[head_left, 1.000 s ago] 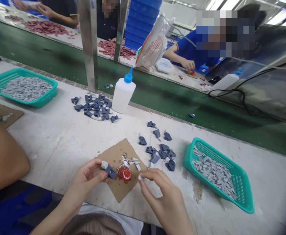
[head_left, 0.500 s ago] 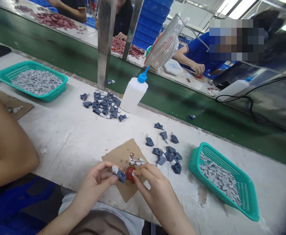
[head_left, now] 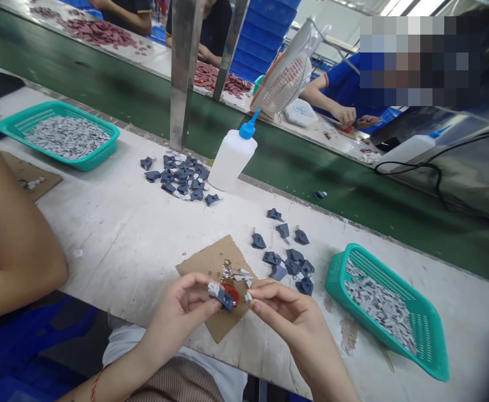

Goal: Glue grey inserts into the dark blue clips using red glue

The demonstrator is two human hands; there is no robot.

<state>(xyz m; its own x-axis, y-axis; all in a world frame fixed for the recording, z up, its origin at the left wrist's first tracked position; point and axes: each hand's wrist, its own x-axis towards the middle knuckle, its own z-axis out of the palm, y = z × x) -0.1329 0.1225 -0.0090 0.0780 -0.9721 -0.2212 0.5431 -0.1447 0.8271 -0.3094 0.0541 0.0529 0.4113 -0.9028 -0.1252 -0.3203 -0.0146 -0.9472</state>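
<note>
My left hand (head_left: 185, 307) pinches a dark blue part (head_left: 226, 302) with a light grey piece at its upper left end. To its right, my right hand (head_left: 284, 307) holds a small grey piece (head_left: 248, 296) between thumb and finger. Beneath both hands lies a cardboard square (head_left: 217, 329) with a red round patch (head_left: 231, 295), a clear wet smear (head_left: 227, 269) and several loose grey pieces (head_left: 243, 274). Several dark blue parts (head_left: 292, 267) rest just beyond my right hand.
A green basket (head_left: 435, 335) of grey pieces stands at the right, another (head_left: 112, 146) at the left. A white bottle (head_left: 232, 159) stands near more blue parts (head_left: 181, 176). A person's arm (head_left: 18, 223) rests at the left. Behind the green belt (head_left: 143, 103), other people work.
My right hand has moved right, away from the red patch, with the small grey piece. My left hand has shifted slightly right with the blue part. The loose part on the belt has moved left.
</note>
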